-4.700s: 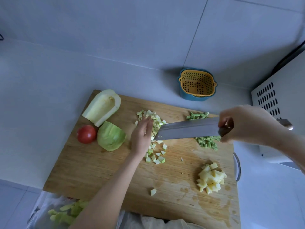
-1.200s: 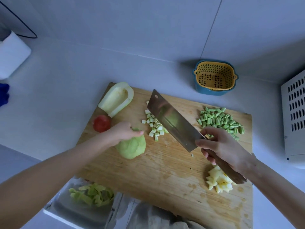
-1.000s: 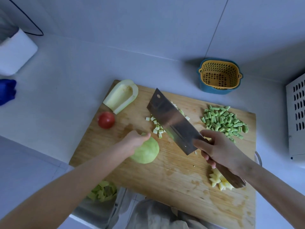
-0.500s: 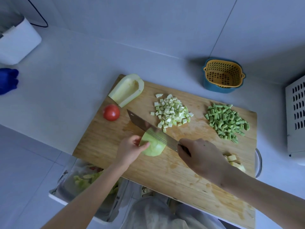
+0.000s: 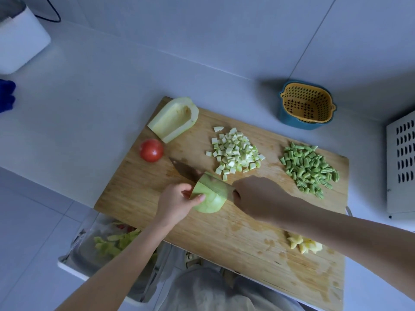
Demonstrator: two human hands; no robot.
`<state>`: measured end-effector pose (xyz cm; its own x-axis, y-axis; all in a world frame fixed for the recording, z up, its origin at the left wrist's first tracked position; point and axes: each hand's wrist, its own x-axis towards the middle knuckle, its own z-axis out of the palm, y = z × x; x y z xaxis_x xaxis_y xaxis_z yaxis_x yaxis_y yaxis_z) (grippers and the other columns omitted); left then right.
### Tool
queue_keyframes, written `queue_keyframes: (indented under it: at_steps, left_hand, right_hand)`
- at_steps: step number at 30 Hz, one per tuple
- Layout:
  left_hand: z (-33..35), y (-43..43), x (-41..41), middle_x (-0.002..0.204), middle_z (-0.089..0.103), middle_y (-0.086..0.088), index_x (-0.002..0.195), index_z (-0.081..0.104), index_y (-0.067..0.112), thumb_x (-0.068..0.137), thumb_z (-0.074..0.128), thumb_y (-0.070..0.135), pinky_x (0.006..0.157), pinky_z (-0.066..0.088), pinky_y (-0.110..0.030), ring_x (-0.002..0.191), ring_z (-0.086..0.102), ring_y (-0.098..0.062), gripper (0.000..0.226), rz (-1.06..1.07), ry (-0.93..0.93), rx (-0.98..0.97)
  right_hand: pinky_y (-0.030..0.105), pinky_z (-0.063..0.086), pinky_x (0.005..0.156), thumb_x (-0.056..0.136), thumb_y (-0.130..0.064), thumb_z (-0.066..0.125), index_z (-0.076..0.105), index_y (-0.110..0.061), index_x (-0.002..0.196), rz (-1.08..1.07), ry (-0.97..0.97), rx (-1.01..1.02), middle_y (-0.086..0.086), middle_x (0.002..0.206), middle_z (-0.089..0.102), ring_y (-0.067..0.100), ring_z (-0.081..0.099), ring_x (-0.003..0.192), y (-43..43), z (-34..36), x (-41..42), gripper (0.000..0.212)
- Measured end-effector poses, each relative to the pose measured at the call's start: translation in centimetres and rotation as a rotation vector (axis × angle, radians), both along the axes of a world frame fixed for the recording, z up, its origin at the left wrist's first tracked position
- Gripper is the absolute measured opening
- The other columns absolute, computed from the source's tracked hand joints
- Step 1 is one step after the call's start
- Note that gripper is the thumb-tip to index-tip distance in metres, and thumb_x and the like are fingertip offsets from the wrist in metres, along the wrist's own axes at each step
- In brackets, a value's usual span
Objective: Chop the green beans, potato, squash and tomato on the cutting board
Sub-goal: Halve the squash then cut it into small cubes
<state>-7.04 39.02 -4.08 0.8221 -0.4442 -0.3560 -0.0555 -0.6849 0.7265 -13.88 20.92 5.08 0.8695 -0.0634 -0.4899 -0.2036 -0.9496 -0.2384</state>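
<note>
Squash piece (image 5: 210,198) sits mid-cutting board (image 5: 143,194) — left hand (image 5: 177,202) fingers curl on it, right hand (image 5: 256,196) grips the knife (image 5: 186,170) slicing through; tomato (image 5: 151,150) whole nearby.

You have a honey-tan wooden cutting board (image 5: 157,198) with fine straight grain and darker wet blotches near its lower right end, lying on a pale grey-white desk (image 5: 89,90). The tomato (image 5: 151,150) is plain red with a small white glint. Your squash piece (image 5: 210,196) under the blade shows smooth light green skin; the hollowed squash half (image 5: 174,118) is creamy yellow inside with a pale green rim. The diced squash (image 5: 234,152) mixes white flesh and green edges. The chopped green beans (image 5: 308,169) are mid green, the potato cubes (image 5: 305,244) yellow. The strainer basket (image 5: 306,105) is mustard yellow with dark perforations, set in a blue outer bowl.
</note>
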Motion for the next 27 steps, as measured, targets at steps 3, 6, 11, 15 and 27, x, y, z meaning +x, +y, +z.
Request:
queue_keyframes:
  at_steps: [3,6,11,15,27]
  left_hand:
    - [-0.3,0.2,0.0,0.061,0.064,0.018,0.062,0.057,0.034,0.076,0.073,0.04,0.052,0.048,-0.02,0.061,0.062,0.003,0.023,-0.019,-0.003,-0.036]
    - [-0.4,0.3,-0.1,0.066,0.065,0.023,0.071,0.061,0.035,0.076,0.074,0.037,0.056,0.05,-0.017,0.068,0.064,0.005,0.014,-0.019,0.041,-0.092]
    - [-0.3,0.6,0.1,0.082,0.069,0.009,0.082,0.066,0.02,0.079,0.071,0.035,0.061,0.047,-0.019,0.077,0.066,-0.01,0.016,-0.013,0.127,-0.101]
    - [0.1,3.3,1.6,0.083,0.063,0.017,0.093,0.064,0.028,0.08,0.068,0.032,0.055,0.041,-0.013,0.075,0.057,0.004,0.014,0.17,0.267,-0.058]
    - [2.5,4.8,6.2,0.117,0.06,-0.008,0.12,0.059,0.015,0.081,0.066,0.041,0.087,0.041,-0.034,0.106,0.055,-0.025,0.047,-0.056,-0.375,0.565]
  right_hand:
    - [0.027,0.026,0.046,0.097,-0.019,0.035,0.042,-0.015,0.071,-0.009,-0.002,-0.003,-0.003,0.063,0.043,0.012,0.037,0.052,0.0,-2.4,-1.0,0.027]
    - [0.029,0.029,0.053,0.1,-0.025,0.032,0.043,-0.017,0.079,-0.032,-0.071,0.052,-0.003,0.062,0.046,0.017,0.044,0.056,-0.2,-4.8,-3.8,0.025]
    - [0.03,0.027,0.051,0.099,-0.025,0.033,0.04,-0.015,0.073,-0.031,-0.139,0.111,-0.006,0.056,0.041,0.017,0.042,0.051,-0.4,-5.7,-4.6,0.029]
    - [0.026,0.025,0.048,0.1,-0.026,0.034,0.042,-0.014,0.072,-0.019,-0.159,0.15,-0.006,0.055,0.04,0.012,0.035,0.047,0.0,-5.2,-4.6,0.031]
    - [0.021,0.033,0.046,0.094,-0.02,0.047,0.041,-0.029,0.059,-0.255,-0.349,0.307,-0.01,0.045,0.04,0.006,0.044,0.042,-1.2,-0.5,-4.5,0.037]
